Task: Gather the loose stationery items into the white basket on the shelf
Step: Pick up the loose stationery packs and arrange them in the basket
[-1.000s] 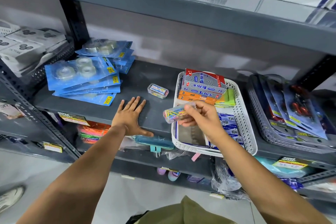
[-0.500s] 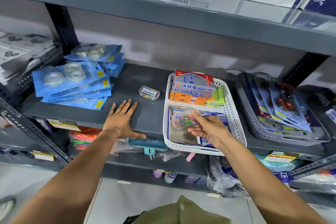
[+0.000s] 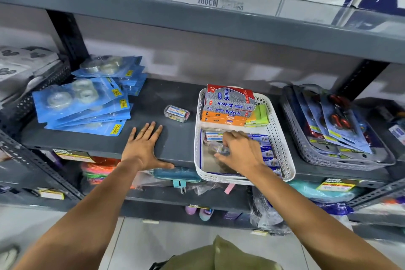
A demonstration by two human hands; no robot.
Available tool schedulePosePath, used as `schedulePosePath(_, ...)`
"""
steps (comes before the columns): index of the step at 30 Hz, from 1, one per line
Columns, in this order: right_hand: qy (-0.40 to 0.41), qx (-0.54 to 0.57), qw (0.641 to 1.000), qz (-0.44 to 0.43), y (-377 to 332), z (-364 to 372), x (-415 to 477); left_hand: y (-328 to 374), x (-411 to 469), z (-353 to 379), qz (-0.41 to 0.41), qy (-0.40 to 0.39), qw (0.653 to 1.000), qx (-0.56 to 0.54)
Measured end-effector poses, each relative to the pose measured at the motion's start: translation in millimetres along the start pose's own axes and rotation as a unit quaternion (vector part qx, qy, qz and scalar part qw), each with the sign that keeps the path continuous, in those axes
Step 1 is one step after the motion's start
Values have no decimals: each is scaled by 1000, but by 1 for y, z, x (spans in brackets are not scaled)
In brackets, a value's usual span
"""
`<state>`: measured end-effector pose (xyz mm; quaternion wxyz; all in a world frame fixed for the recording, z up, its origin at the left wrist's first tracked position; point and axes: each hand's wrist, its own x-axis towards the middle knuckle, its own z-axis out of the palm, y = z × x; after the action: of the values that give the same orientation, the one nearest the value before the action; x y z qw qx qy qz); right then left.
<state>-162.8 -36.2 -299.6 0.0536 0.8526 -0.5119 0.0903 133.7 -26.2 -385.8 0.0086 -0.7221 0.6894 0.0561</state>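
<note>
Now the right hand (image 3: 238, 151) was lowered further into the white basket (image 3: 282, 138), fingers curled on the clip box (image 3: 220, 149); left hand (image 3: 143, 147) stayed flat, fingers apart, w/ 2nd box (image 3: 176, 113) left of basket.

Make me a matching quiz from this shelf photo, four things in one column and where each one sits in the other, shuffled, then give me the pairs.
Things:
1. small clear plastic box of paper clips
2. blue blister cards of clear tape rolls
3. flat left hand
4. grey and red Softek boxes

Places:
A. at the back of the white perforated basket
B. stacked at the left end of the shelf
C. alone on the bare shelf, just left of the basket
D. palm down near the shelf's front edge

Pairs: 1-C, 2-B, 3-D, 4-A
</note>
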Motion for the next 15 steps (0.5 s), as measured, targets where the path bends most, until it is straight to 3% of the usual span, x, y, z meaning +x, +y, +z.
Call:
schedulePosePath(6,-88,-54,989,-102,-11,9,14,0,0,1,3,3,1000,-4)
schedulePosePath(10,-156,-49,983,-85,-8,11,18,-1,1,2,2,6,1000,-3)
schedulePosePath(15,-148,-51,985,-77,-6,14,25,-2,2,5,3,10,1000,3)
